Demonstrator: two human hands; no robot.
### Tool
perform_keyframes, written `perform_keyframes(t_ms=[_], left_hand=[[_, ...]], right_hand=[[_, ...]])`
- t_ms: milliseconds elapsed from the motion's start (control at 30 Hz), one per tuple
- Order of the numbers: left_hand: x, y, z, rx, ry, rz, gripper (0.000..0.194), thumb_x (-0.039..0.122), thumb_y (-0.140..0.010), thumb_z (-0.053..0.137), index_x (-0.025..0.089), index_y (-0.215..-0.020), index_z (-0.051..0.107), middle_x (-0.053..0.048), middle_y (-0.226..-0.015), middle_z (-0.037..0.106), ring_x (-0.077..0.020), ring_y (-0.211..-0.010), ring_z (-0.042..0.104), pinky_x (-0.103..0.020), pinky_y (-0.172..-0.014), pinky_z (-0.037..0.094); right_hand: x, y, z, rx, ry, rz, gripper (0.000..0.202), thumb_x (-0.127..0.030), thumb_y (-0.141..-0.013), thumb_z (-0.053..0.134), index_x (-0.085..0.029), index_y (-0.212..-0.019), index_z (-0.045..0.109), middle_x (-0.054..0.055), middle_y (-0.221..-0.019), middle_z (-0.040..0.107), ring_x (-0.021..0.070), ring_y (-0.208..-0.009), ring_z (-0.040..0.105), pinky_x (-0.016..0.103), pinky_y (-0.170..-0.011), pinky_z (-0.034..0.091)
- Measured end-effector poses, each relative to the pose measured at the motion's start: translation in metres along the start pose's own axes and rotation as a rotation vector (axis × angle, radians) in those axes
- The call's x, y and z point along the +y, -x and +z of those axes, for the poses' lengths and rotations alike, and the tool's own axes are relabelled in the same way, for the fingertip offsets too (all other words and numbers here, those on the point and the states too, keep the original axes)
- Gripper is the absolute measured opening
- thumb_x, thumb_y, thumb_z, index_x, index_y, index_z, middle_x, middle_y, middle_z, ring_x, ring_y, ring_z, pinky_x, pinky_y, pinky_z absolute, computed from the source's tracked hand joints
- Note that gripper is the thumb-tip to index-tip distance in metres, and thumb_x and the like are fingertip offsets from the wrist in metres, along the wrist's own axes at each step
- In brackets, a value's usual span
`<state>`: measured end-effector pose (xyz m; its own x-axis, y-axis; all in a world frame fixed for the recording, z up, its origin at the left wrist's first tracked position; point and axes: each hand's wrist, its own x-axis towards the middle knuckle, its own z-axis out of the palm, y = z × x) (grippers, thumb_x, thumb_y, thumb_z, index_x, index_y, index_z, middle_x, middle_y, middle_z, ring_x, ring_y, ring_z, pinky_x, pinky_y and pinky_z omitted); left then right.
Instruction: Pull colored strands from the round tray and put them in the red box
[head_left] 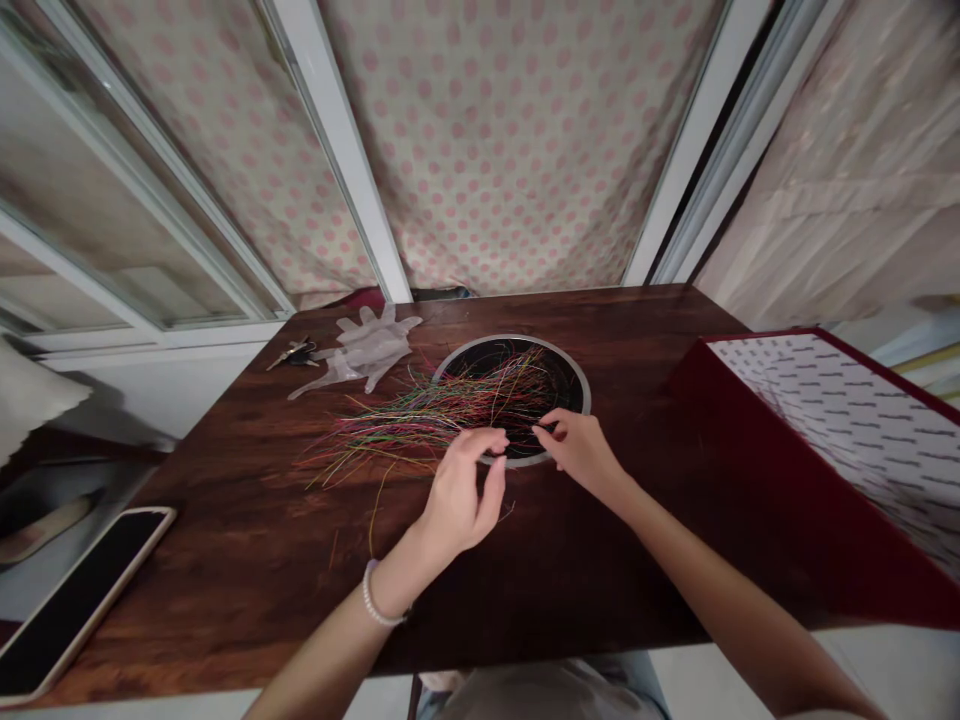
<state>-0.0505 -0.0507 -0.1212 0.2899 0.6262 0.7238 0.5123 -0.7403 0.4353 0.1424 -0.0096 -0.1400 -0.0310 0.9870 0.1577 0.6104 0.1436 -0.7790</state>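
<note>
A loose bundle of thin, many-coloured wires lies across a round black plate with a pale rim and spreads left onto the dark wooden table. At the plate's near edge is my left hand, its thumb and forefinger apart with nothing visible between them. My right hand is over the plate's near right side, its thumb and fingertips pinched together. Whatever they pinch is too thin to make out. A single yellow strand runs down from the bundle, left of my left hand.
Clear plastic gloves and a bunch of keys lie at the back left. A phone rests at the front left. A large dark red box with a white patterned lining stands on the right.
</note>
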Motion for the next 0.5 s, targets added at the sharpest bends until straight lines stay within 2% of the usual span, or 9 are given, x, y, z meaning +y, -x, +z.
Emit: perform_keyframes(t_ms=[67, 133, 300, 400, 500], left_hand=[[-0.008, 0.004, 0.005, -0.08, -0.074, 0.092, 0.024, 0.013, -0.086, 0.047, 0.015, -0.11, 0.051, -0.008, -0.093, 0.063, -0.0183, -0.084, 0.059, -0.034, -0.074, 0.047], [-0.016, 0.01, 0.01, -0.146, -0.145, 0.128, 0.024, 0.01, -0.084, 0.045, 0.016, -0.106, 0.052, -0.008, -0.089, 0.065, -0.0187, -0.079, 0.059, -0.033, -0.071, 0.045], [-0.032, 0.023, 0.014, -0.191, -0.113, 0.012, 0.022, 0.008, -0.085, 0.041, 0.016, -0.101, 0.053, -0.008, -0.086, 0.065, -0.0184, -0.077, 0.058, -0.032, -0.07, 0.044], [-0.036, 0.027, 0.011, -0.252, -0.051, -0.047, 0.023, 0.006, -0.085, 0.04, 0.017, -0.099, 0.055, -0.007, -0.085, 0.064, -0.0179, -0.078, 0.058, -0.031, -0.071, 0.042], [-0.036, 0.028, 0.009, -0.241, -0.005, -0.095, 0.022, 0.006, -0.085, 0.041, 0.017, -0.099, 0.054, -0.007, -0.085, 0.064, -0.0177, -0.078, 0.057, -0.031, -0.071, 0.042]], right_hand=[[0.011, -0.006, 0.012, -0.022, 0.009, 0.073, 0.016, -0.032, -0.075, 0.062, -0.017, -0.071, 0.064, -0.001, -0.046, 0.057, 0.0098, -0.034, 0.049, 0.02, -0.038, 0.037], [0.02, -0.008, 0.019, -0.048, -0.004, 0.12, 0.017, -0.033, -0.073, 0.062, -0.018, -0.066, 0.063, -0.001, -0.043, 0.056, 0.0096, -0.031, 0.048, 0.02, -0.035, 0.035], [0.028, -0.002, 0.025, -0.092, -0.105, 0.187, 0.018, -0.033, -0.075, 0.057, -0.018, -0.064, 0.059, -0.002, -0.043, 0.054, 0.0097, -0.029, 0.045, 0.02, -0.031, 0.032], [0.025, 0.002, 0.021, -0.084, -0.181, 0.224, 0.021, -0.037, -0.078, 0.053, -0.019, -0.068, 0.055, -0.003, -0.044, 0.053, 0.0091, -0.028, 0.044, 0.019, -0.029, 0.031], [0.021, 0.006, 0.015, -0.085, -0.244, 0.257, 0.023, -0.041, -0.078, 0.053, -0.02, -0.069, 0.051, -0.004, -0.045, 0.052, 0.0091, -0.028, 0.043, 0.019, -0.028, 0.031]])
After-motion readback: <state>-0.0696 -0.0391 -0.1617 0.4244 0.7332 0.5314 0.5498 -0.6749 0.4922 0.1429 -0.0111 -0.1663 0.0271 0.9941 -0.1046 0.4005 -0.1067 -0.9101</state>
